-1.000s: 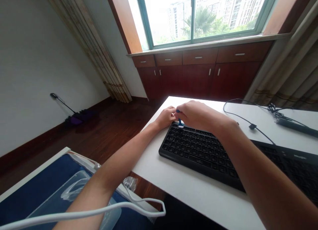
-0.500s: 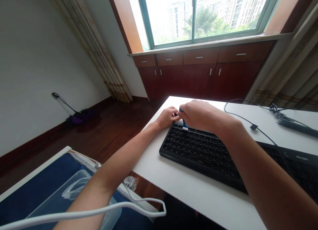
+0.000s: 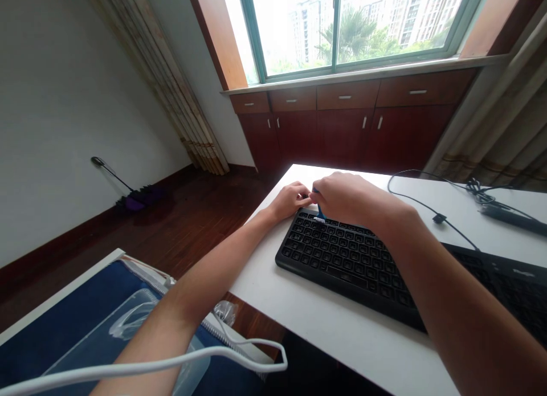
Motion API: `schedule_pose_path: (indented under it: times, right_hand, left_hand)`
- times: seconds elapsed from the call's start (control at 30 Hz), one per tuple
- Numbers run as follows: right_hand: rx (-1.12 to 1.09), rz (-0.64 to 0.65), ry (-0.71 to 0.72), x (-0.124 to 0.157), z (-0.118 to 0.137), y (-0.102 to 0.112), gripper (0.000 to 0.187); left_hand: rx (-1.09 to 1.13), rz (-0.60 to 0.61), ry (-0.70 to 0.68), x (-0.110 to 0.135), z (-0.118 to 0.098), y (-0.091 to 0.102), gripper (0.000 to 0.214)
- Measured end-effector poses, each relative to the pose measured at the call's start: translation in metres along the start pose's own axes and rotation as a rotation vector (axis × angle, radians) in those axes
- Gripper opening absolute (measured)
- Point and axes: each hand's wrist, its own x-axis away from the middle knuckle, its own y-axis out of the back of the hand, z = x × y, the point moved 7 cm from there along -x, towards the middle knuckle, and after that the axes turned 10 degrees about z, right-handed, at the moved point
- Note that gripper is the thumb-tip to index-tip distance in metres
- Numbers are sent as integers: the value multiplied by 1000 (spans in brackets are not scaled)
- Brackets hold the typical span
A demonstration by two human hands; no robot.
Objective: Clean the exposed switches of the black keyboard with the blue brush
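A black keyboard (image 3: 342, 259) lies on the white desk (image 3: 325, 327). My right hand (image 3: 346, 198) is closed on a small blue brush with white bristles (image 3: 318, 216), and the bristles touch the top row of keys near the keyboard's far left corner. Beside that corner my left hand (image 3: 289, 200) rests on the desk with its fingers curled, fingertips against the keyboard's edge and close to my right thumb.
A second black keyboard (image 3: 508, 288) lies to the right. A thin black cable (image 3: 427, 208) and a dark device (image 3: 513, 218) lie at the desk's back right. A white cord (image 3: 179, 362) and a blue mat (image 3: 85, 316) are at lower left. Wooden cabinets (image 3: 342, 128) stand under the window.
The brush has slid a little to the right along the top row of keys. My left hand has stayed by the keyboard's corner.
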Motion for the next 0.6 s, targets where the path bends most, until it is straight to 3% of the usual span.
schedule_pose_path:
  times: [0.2, 0.4, 0.6]
  right_hand:
    - [-78, -93, 28, 3, 6, 12, 35]
    - [-26, -11, 25, -6, 6, -5, 34]
    - [-22, -59, -6, -1, 4, 4, 35]
  left_hand:
    - [-9, -9, 63, 1, 4, 1, 16]
    - [-62, 11, 26, 2, 2, 0, 14]
    - [-37, 16, 8, 1, 1, 0, 20]
